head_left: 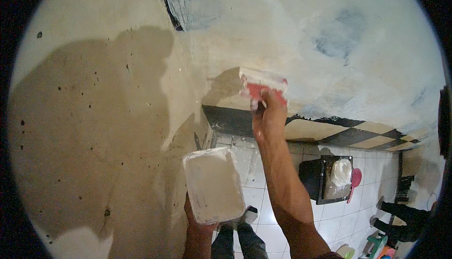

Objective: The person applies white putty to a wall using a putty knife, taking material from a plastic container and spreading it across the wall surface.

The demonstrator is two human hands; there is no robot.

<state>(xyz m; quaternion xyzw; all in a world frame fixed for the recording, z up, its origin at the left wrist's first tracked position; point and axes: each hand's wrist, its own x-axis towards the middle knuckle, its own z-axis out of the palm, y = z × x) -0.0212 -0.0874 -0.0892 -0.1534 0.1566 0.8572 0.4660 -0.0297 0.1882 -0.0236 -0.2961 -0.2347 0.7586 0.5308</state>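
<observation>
My right hand (268, 108) grips a wide red brush or applicator (261, 81) with a pale, paint-coated head, held at the upper wall (339, 70), which is patchy white with bluish areas. My left hand (197, 223) holds a rectangular tray (213, 183) of pale, creamy paint or filler at the lower middle, beside the shadowed left wall (103, 131). The fingers of my left hand are mostly hidden under the tray. Below the applicator runs a dark and cream checkered band (315, 129) along the wall's foot.
A black box (320, 179) on the tiled floor (275, 230) carries a white bundle (340, 173), beside a pink dipper (356, 179). My feet show below. At lower right are another person's dark-trousered legs (400, 221) and some colourful items (381, 247).
</observation>
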